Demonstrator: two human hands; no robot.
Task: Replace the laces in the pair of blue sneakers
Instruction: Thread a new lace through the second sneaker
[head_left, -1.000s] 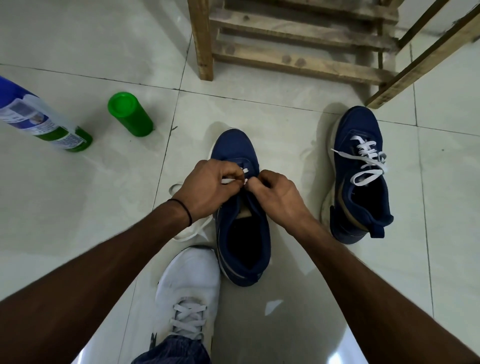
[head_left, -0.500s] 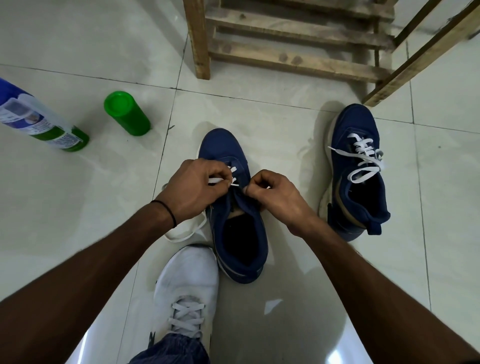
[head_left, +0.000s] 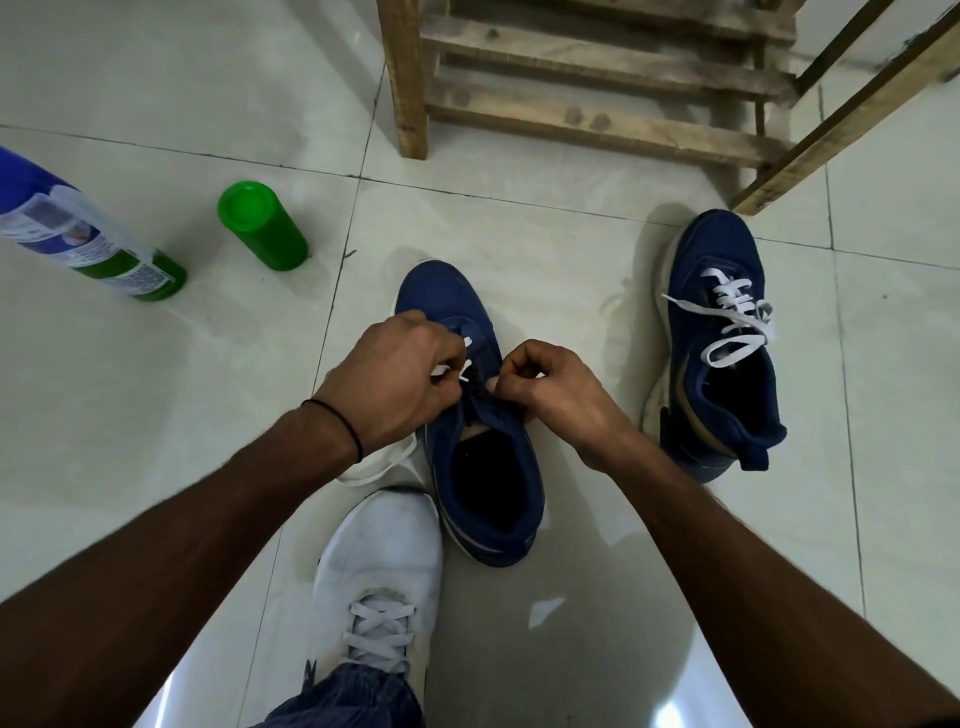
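Both hands have drifted slightly apart over the last second, and the sneaker sits a touch further left. My left hand (head_left: 400, 379) pinches the white lace (head_left: 469, 343) at the eyelets of the near sneaker (head_left: 488, 478). My right hand (head_left: 556, 395) grips that sneaker's eyelet edge, fingers curled. It stands on the floor (head_left: 571, 249) just beyond my white shoe (head_left: 384, 551), and slack lace trails under my left wrist. The second sneaker (head_left: 727, 374), laced, sits well to the right.
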